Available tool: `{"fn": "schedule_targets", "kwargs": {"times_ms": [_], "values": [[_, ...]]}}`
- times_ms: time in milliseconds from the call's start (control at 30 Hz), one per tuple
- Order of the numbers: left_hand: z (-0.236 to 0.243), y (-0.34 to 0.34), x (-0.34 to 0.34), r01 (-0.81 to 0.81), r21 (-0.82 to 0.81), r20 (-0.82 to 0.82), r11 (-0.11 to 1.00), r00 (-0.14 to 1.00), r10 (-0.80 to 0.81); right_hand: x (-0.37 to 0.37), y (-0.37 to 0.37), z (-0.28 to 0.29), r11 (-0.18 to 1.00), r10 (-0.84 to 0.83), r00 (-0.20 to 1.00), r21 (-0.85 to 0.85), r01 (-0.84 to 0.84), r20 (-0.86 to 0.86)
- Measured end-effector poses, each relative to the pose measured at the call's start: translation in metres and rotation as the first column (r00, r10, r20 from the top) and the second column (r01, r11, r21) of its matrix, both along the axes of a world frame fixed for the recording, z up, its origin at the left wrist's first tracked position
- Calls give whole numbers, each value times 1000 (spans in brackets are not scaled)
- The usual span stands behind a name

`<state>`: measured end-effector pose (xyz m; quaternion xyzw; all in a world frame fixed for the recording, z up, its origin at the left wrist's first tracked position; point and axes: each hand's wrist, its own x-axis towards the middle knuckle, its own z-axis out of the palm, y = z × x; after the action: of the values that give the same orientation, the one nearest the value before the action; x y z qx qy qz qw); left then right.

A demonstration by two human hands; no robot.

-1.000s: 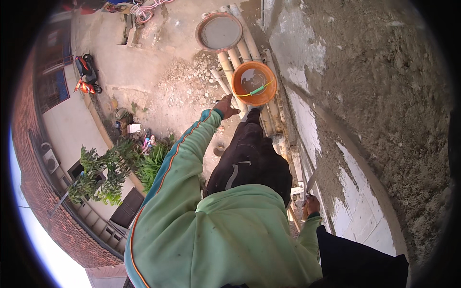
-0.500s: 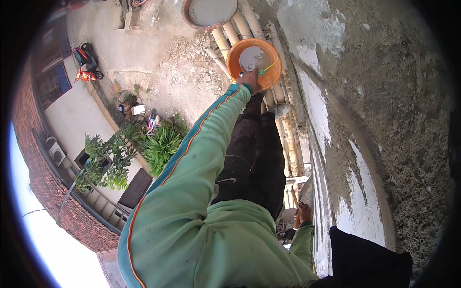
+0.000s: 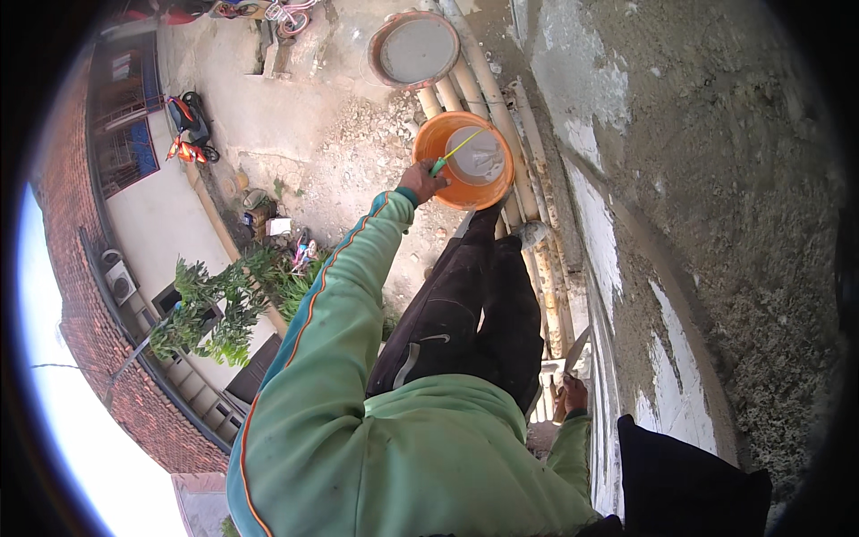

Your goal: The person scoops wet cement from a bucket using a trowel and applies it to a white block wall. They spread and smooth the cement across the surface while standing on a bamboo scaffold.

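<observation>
My left hand reaches far down at arm's length in a green sleeve and grips the green handle piece at the rim of an orange bucket. The bucket holds grey mortar and sits at the bamboo scaffold by my feet. My right hand is close to my body beside the wall, shut on a trowel whose blade points up along the wall. My dark trouser legs run between the two hands.
Bamboo poles run along the rough plastered wall. Far below on the ground lie a round tub of grey mix, rubble, a motorbike and green plants. A brick wall curves at left.
My left hand has gone from beside the bucket's rim to gripping its green handle. The view swung a little. My right hand stays by the wall with the trowel.
</observation>
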<state>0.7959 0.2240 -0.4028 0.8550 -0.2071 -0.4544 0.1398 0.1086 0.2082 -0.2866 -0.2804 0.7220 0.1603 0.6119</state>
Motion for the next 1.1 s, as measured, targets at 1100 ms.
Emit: {"fn": "schedule_targets", "kwargs": {"times_ms": [1100], "values": [[12, 280, -14, -986, 33, -64, -162, -164, 984, 639, -193, -206, 441, 895, 331, -494, -749, 298]]}}
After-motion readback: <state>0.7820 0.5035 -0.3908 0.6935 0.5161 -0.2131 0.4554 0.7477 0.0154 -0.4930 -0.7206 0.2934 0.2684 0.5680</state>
